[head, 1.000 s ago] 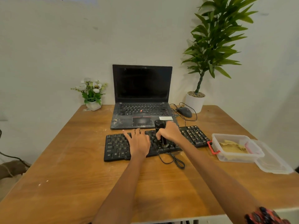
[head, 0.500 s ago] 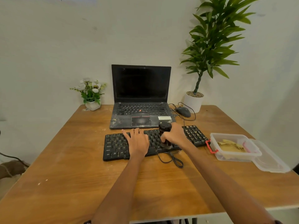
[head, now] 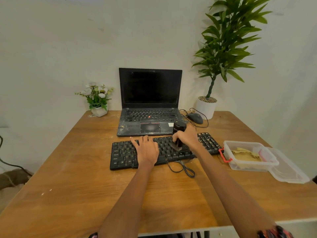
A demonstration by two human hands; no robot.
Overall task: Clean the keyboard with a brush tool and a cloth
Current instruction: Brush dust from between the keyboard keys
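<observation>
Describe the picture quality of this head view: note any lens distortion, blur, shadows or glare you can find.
Head view: wide-angle bending bows the table edges and stretches the forearms; brush tool bristles blur softly against the keyboard; arms throw soft shadows on the wood beneath them; laptop screen dark, with no strong glare; lighting even and diffuse.
</observation>
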